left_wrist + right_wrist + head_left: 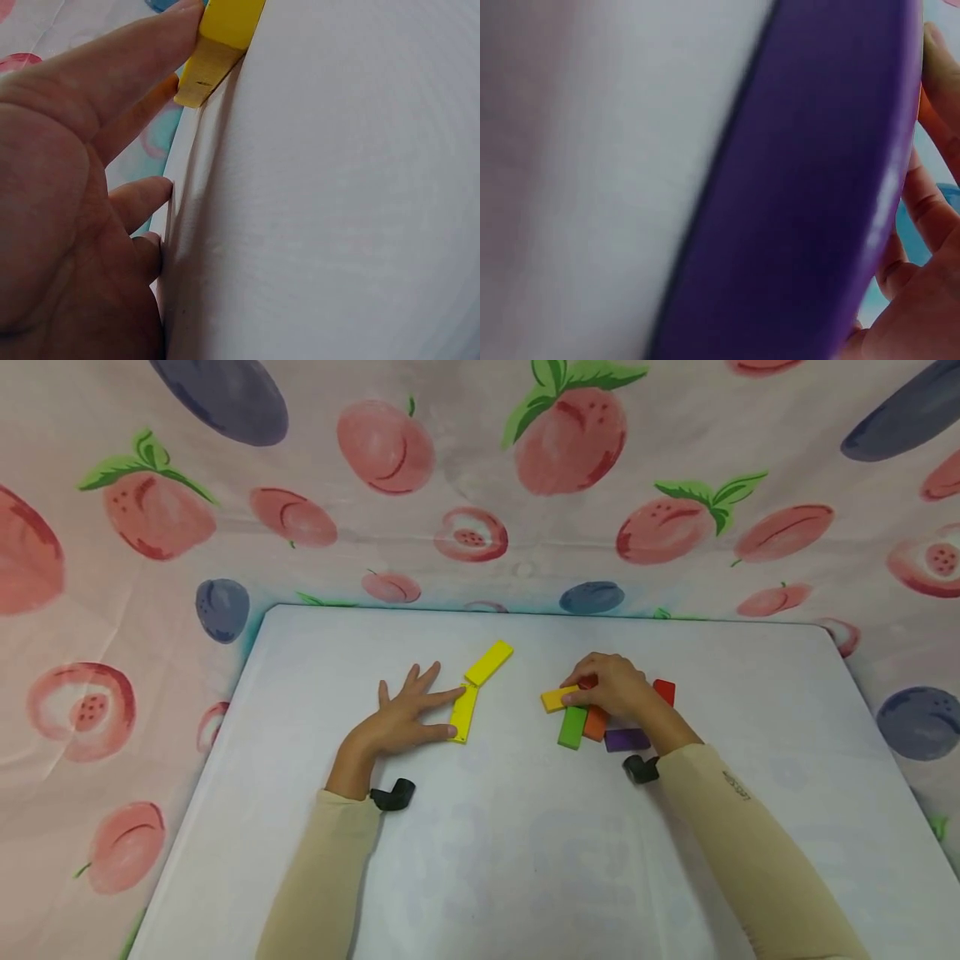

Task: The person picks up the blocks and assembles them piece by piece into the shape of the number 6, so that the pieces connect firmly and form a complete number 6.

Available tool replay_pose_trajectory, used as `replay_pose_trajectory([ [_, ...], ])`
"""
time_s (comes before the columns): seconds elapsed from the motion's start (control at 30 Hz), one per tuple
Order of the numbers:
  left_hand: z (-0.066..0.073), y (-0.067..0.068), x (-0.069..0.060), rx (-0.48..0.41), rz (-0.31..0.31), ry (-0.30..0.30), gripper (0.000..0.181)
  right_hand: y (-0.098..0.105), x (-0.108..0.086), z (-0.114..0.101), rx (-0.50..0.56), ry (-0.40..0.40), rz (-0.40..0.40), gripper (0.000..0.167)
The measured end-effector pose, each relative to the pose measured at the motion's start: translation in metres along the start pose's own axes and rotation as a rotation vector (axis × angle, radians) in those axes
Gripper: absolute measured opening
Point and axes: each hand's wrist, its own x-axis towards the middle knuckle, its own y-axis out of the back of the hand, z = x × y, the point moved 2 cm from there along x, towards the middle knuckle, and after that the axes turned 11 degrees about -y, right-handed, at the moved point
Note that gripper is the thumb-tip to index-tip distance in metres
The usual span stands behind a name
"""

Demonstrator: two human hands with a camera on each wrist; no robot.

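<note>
My left hand (401, 718) has its fingers spread, with the thumb and index fingertips touching the left side of a yellow block (464, 718). That block's end (206, 71) shows beside the thumb in the left wrist view. A second yellow block (489, 662) lies slanted at its upper end. My right hand (618, 689) pinches an orange-yellow block (555, 700) between thumb and index finger. Around and beneath this hand lie a green block (572, 727), an orange block (595, 724), a purple block (627, 741) and red blocks, one partly covered by the hand.
A white tabletop (510, 843) carries all the blocks. One red block (664, 692) lies to the right of the right hand. A fruit-patterned cloth (480, 460) hangs behind the table's back edge. The purple block (795, 165) fills much of the right wrist view.
</note>
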Motion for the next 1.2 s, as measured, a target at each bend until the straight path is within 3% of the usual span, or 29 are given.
replay_pose_trajectory([
  [0.17,0.001,0.000,0.000,-0.001,0.000,-0.002,0.066,0.000,0.002,-0.002,0.006,-0.023,-0.039,0.033],
  [0.33,0.002,0.001,0.000,-0.003,0.003,-0.004,0.066,0.000,0.001,-0.004,-0.023,0.018,-0.045,0.026],
  [0.6,-0.001,-0.001,0.000,-0.008,-0.003,-0.008,0.065,0.001,-0.003,-0.003,-0.030,0.049,0.022,0.028],
  [0.83,-0.001,-0.001,0.000,0.004,-0.001,0.003,0.065,0.004,-0.012,-0.007,0.081,0.076,0.083,0.028],
  [1.2,-0.001,-0.001,0.000,0.001,0.001,0.004,0.065,0.000,-0.020,-0.020,0.252,0.075,-0.021,0.023],
])
